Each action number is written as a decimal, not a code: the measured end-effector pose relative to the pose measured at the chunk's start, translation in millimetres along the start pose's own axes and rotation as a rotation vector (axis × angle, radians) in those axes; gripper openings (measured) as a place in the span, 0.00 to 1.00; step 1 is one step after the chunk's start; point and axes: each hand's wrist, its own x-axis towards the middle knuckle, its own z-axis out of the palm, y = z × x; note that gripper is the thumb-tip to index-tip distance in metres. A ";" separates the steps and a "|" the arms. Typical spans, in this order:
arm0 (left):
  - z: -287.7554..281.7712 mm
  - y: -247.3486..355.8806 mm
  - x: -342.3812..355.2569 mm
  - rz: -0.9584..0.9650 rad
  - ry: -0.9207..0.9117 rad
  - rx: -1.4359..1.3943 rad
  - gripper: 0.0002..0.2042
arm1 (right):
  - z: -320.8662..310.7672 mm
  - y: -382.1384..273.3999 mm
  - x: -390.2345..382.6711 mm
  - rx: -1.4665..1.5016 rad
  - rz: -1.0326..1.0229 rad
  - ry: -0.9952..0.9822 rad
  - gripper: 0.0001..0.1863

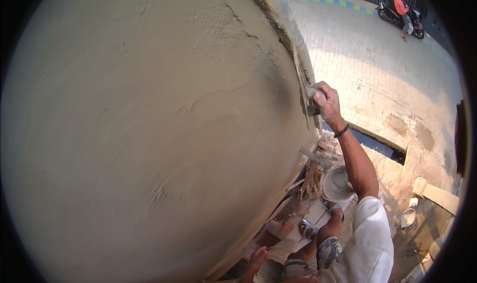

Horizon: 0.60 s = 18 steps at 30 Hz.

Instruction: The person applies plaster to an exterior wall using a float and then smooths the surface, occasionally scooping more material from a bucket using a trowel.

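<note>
My right hand (pixel 328 104) is wrapped round the handle of a plastering trowel (pixel 303 87). The trowel's long thin blade stands nearly upright along the right edge of a wall (pixel 149 124) coated in wet grey-brown plaster. Ridges and smear marks run across the plaster. Low in the picture, beside the wall's foot, my left hand (pixel 258 258) is closed next to a pale, flat-looking piece (pixel 283 250); what its fingers hold is not clear. A bucket (pixel 338 183) with grey mortar in it stands below my right arm.
Bricks and rubble (pixel 285 228) lie round my sandalled feet. Past the wall edge, an open drain (pixel 377 144) with dark water borders the paved street (pixel 357 59). A person in an orange top (pixel 399 4) is at a parked motorbike (pixel 390 16). A concrete beam (pixel 439 196) lies at right.
</note>
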 end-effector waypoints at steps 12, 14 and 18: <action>-16.6 -14.0 1.8 -0.017 -0.056 0.088 0.21 | 71.1 -124.0 -6.8 -0.125 -0.212 -0.215 0.21; -22.4 -23.7 11.1 -0.059 -0.053 0.098 0.21 | 107.4 -128.5 -66.2 -0.116 -0.343 -0.314 0.18; -24.7 17.4 -2.2 0.067 0.008 0.062 0.20 | 102.3 -129.9 -89.0 0.150 -0.186 -0.426 0.20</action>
